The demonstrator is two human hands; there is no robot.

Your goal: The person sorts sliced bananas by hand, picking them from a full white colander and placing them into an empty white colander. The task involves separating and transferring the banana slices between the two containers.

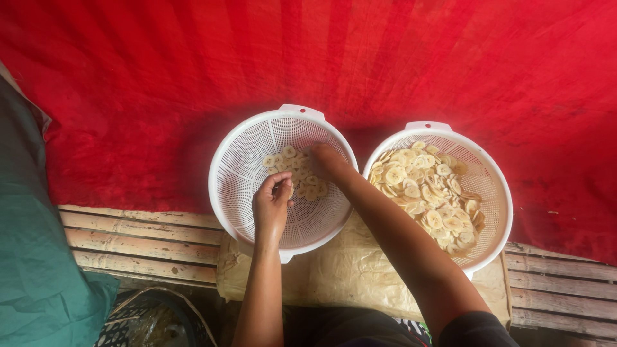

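Two white plastic colanders stand side by side on a red sheet. The left colander (234, 160) holds a small heap of pale banana slices (290, 162). The right colander (498, 193) is much fuller with banana slices (427, 193). My left hand (271, 204) is over the left colander, its fingers pinched together on a slice. My right hand (328, 160) reaches across into the left colander and rests on the slices there, fingers curled down among them.
The red sheet (385, 64) covers the far area. Wooden slats (138, 241) run along the near edge, with crumpled brown paper (347, 270) under the colanders. A green cloth (32, 257) lies at the left, a dark basket (151, 321) below.
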